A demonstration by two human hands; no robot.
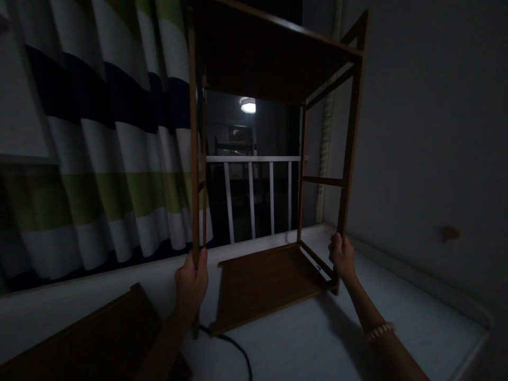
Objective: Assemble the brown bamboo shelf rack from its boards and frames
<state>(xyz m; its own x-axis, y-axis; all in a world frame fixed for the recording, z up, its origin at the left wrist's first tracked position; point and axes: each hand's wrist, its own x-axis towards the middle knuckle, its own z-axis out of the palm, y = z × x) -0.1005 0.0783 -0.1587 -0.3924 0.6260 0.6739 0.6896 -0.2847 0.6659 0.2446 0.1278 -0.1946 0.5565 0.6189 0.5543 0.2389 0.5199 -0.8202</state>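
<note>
A brown wooden shelf rack [351, 127] stands upright on a white surface, with its top board [273, 58] above. My left hand [191, 280] is wrapped round the left front post, low down. The right front post is gripped by my right hand [342, 255], a little above its foot. Between the posts lies a lower board [270, 283]; its right side meets the frame, while its left edge sits apart from the left post. Another brown board [95, 333] lies at the lower left, partly hidden by my left forearm.
A dark cable [234, 344] runs along the white surface [293, 344]. Behind the rack are a window with white bars [252, 201] and a striped curtain [119, 143]. A pale wall [428, 132] with a raised ledge bounds the right side.
</note>
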